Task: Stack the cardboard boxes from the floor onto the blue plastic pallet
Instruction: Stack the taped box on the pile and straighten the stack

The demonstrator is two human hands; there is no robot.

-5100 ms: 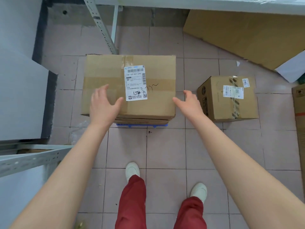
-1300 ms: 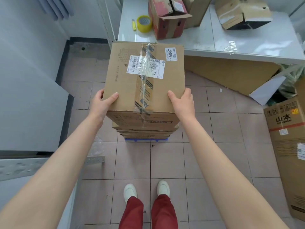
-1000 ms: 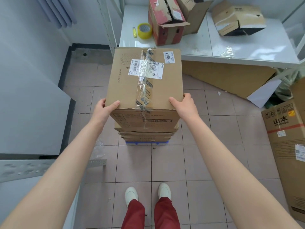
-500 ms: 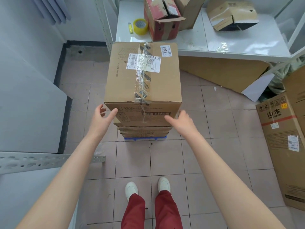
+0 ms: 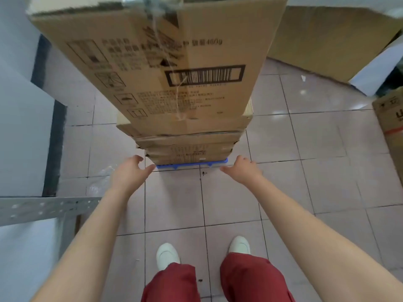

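a: both hands came down from the top brown cardboard box (image 5: 152, 62) toward the blue plastic pallet (image 5: 192, 165) under the stack.
b: left hand (image 5: 128, 173) and right hand (image 5: 242, 170) are open, each grip empty. steady the lower boxes (image 5: 187, 147), square their edges.

Storeroom or packing area

Stacked cardboard boxes (image 5: 165, 68) printed with barcodes sit on a blue plastic pallet (image 5: 192, 165) over a tiled floor (image 5: 305, 171), beside perforated metal racking (image 5: 43, 209) and flattened cardboard (image 5: 327, 38).
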